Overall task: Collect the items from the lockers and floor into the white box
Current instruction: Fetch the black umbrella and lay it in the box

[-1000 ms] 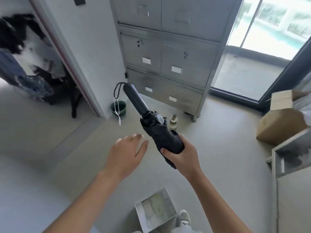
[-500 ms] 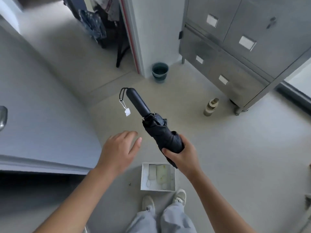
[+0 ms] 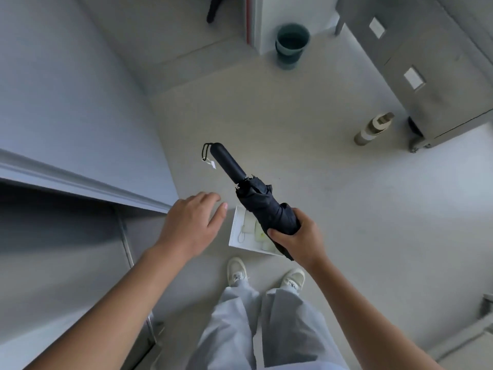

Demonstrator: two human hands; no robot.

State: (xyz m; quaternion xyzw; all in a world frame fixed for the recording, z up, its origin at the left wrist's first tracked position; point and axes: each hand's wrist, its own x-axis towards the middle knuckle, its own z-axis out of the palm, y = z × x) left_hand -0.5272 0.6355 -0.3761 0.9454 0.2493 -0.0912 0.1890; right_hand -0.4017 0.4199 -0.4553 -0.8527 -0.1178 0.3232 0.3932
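Note:
My right hand (image 3: 298, 239) grips the canopy end of a folded black umbrella (image 3: 256, 196), whose handle points up and away with a wrist strap and a small white tag hanging from it. Directly under the umbrella, on the floor by my feet, lies the white box (image 3: 236, 231) with a few pale items inside; the umbrella and hand hide part of it. To the left of the umbrella, my left hand (image 3: 192, 225) hovers with relaxed fingers, holding nothing. A beige bottle (image 3: 373, 128) stands on the floor near the grey lockers (image 3: 432, 76).
A dark green bucket (image 3: 292, 45) stands against the wall corner at the top. A large pale surface with a raised edge (image 3: 80, 124) fills the left side. My shoes (image 3: 237, 271) and trouser legs are just behind the box.
My view has tilted down from the lockers to the floor at my feet. The umbrella, still in my right hand, now hangs over the white box. My left hand stays beside it.

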